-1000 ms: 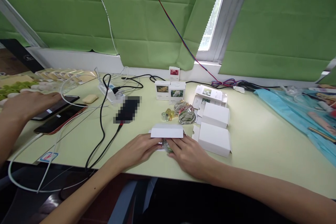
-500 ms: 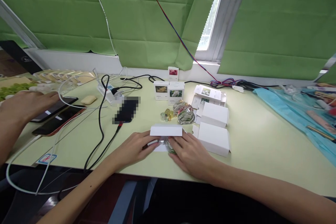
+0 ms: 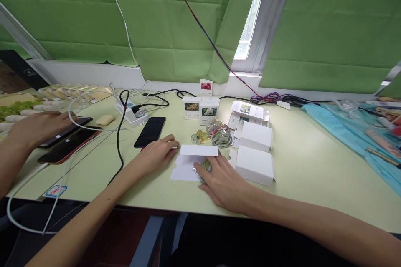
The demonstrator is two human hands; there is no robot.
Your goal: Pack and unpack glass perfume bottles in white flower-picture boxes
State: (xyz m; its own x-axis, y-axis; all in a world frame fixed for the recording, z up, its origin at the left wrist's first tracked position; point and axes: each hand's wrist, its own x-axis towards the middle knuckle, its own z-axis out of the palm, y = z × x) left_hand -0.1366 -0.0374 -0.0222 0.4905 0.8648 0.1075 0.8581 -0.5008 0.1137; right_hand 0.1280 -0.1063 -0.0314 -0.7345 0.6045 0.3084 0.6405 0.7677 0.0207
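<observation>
My left hand (image 3: 159,152) has its fingers curled together beside the dark phone (image 3: 150,132), left of an opened white carton (image 3: 183,169). A small pale piece shows at its fingertips, too small to name. My right hand (image 3: 224,181) closes over a clear rounded item (image 3: 205,167) with green inside, at the carton's right side. The carton's raised white flap (image 3: 199,150) partly hides those fingertips. Behind it lie several clear oval items (image 3: 222,137) with coloured contents and small yellow and clear pieces (image 3: 199,136).
White boxes (image 3: 255,162) lie on the right, and small picture boxes (image 3: 200,108) stand at the back. Further left are a power strip (image 3: 131,114), cables, phones (image 3: 70,144) and another person's hand (image 3: 40,127). Blue sheeting (image 3: 351,137) lies at the far right.
My left hand has moved left and away from the carton, toward the dark phone. My right hand stays on the clear rounded item. More of the carton's white inside shows.
</observation>
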